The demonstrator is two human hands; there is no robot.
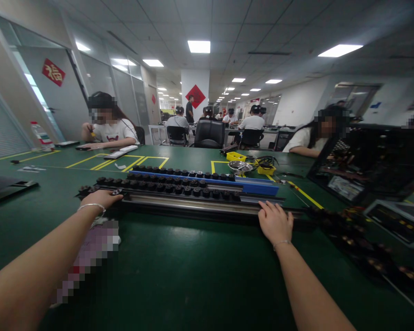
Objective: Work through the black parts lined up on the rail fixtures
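Green bench [193, 276] carries, roughly parallel to its far edge, one metal rail [200, 205], mid-length bare; left hand [98, 198] at the rail's left end, grip indeterminable; right hand [274, 223] toward its right, fingers apart, unclamped; black parts [160, 187] behind, rows part-filled.

The left hand [101, 198] has a shiny bracelet [94, 205]. The right hand [273, 223] has a thin band [281, 242]. Both arms [307, 280] are bare.
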